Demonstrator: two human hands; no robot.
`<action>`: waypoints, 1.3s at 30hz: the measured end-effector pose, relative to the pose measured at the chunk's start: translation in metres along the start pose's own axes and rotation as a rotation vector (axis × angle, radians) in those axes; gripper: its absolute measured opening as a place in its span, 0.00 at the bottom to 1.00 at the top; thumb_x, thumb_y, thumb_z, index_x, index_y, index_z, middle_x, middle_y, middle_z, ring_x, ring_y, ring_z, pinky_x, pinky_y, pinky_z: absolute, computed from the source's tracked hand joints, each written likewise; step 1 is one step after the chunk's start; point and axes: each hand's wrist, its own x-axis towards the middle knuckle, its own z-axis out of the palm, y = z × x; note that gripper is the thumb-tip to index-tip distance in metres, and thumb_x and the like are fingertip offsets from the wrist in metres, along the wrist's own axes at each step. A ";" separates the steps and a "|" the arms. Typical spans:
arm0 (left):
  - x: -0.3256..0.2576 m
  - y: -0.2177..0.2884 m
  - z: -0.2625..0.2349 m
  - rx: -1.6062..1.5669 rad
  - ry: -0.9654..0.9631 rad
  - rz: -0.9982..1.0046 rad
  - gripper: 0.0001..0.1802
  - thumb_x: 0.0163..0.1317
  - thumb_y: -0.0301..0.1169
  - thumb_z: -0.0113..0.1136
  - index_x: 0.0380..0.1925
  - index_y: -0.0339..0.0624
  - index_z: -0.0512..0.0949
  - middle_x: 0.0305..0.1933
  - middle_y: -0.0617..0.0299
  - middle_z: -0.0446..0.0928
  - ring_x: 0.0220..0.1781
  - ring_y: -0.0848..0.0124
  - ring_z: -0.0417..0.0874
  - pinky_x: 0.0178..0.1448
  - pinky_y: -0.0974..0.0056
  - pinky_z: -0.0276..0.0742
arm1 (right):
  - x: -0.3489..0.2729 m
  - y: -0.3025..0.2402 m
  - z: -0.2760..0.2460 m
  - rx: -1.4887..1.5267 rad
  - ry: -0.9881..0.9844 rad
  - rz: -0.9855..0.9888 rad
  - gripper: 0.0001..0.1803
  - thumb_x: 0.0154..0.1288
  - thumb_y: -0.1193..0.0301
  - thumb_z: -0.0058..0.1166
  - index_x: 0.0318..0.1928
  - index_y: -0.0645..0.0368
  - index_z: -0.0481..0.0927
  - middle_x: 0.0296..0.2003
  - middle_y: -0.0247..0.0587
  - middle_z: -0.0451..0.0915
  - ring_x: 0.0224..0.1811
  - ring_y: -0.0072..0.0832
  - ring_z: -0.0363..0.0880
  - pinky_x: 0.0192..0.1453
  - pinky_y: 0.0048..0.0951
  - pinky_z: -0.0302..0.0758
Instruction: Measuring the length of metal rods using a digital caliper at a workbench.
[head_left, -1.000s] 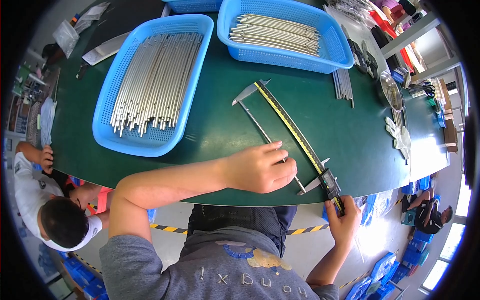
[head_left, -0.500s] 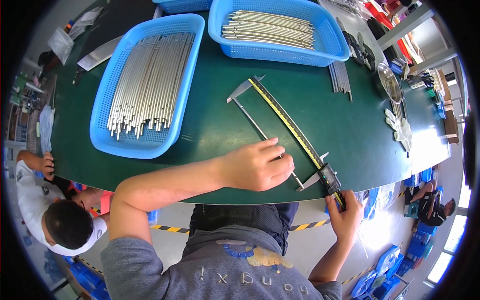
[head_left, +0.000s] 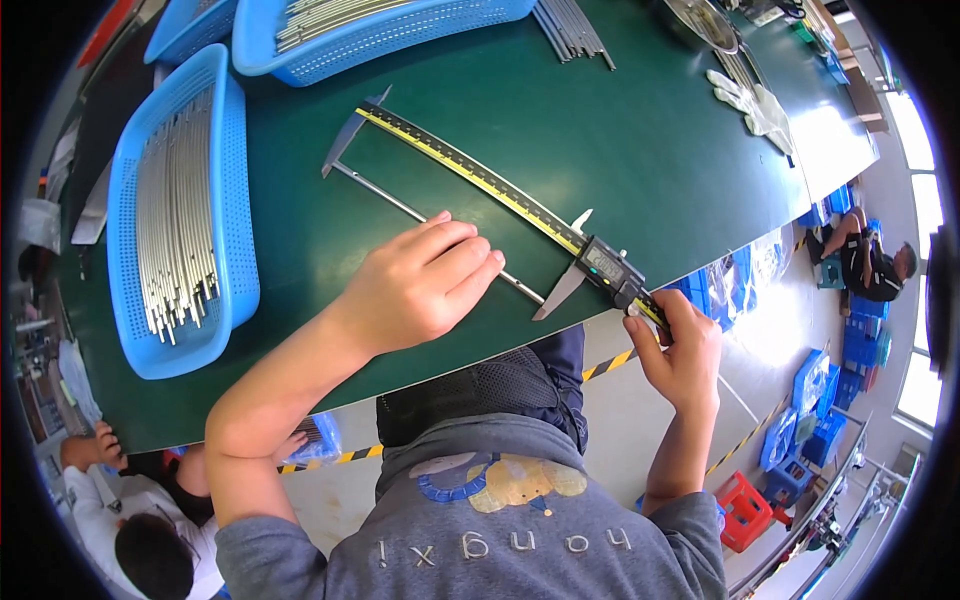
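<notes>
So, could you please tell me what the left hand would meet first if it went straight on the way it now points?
Past the rod it holds, the left hand would likely meet the caliper's beam first, though depth is hard to judge.

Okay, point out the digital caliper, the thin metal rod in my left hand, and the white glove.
Digital caliper (head_left: 490,187): head view, on its ruled beam.
Thin metal rod (head_left: 385,194): head view, on its longer visible stretch.
White glove (head_left: 755,108): head view, near its middle.
</notes>
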 end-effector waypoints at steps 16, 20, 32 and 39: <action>-0.001 -0.005 -0.007 -0.054 -0.056 0.006 0.10 0.44 0.25 0.63 0.31 0.41 0.81 0.33 0.63 0.77 0.39 0.67 0.80 0.46 0.59 0.81 | -0.002 0.002 0.009 -0.058 -0.005 0.015 0.18 0.55 0.56 0.61 0.28 0.58 0.74 0.17 0.38 0.73 0.17 0.36 0.73 0.20 0.33 0.66; 0.002 -0.007 -0.011 -0.091 -0.094 -0.050 0.15 0.43 0.23 0.62 0.35 0.41 0.81 0.37 0.60 0.78 0.41 0.63 0.80 0.49 0.57 0.79 | -0.002 0.002 0.009 -0.045 -0.017 0.014 0.18 0.55 0.55 0.60 0.28 0.57 0.73 0.20 0.39 0.76 0.20 0.39 0.76 0.22 0.35 0.69; 0.004 -0.012 -0.017 -0.017 -0.097 -0.056 0.09 0.45 0.24 0.64 0.29 0.40 0.79 0.36 0.60 0.78 0.39 0.63 0.81 0.43 0.60 0.79 | 0.018 0.001 0.005 -0.106 -0.053 -0.059 0.21 0.51 0.52 0.61 0.25 0.57 0.72 0.17 0.40 0.74 0.19 0.42 0.74 0.22 0.38 0.67; 0.083 -0.053 -0.078 0.103 0.158 -0.004 0.12 0.47 0.18 0.64 0.35 0.35 0.78 0.37 0.54 0.78 0.32 0.63 0.83 0.30 0.67 0.79 | 0.030 0.012 0.004 -0.084 -0.043 -0.068 0.20 0.50 0.57 0.63 0.21 0.57 0.68 0.11 0.40 0.68 0.14 0.39 0.71 0.19 0.35 0.64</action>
